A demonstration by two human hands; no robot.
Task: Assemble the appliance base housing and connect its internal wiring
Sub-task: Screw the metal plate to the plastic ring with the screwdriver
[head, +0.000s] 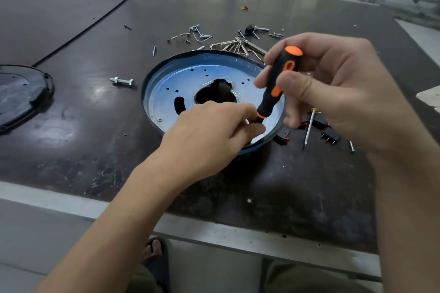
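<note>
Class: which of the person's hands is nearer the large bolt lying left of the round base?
Left. The left hand is over the base, right of the bolt; the right hand grips the screwdriver farther right.

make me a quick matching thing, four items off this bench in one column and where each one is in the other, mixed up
Things:
1. orange and black screwdriver
2. round metal base plate
3. bolt with nuts
4. black cover

Places:
a. lying alone on the table, just left of the plate
b. far left edge of the view
c. handle in the right hand, shaft pinched by the left hand
d. middle of the table, under both hands

Pairs: 1-c, 2-d, 3-a, 4-b
</note>
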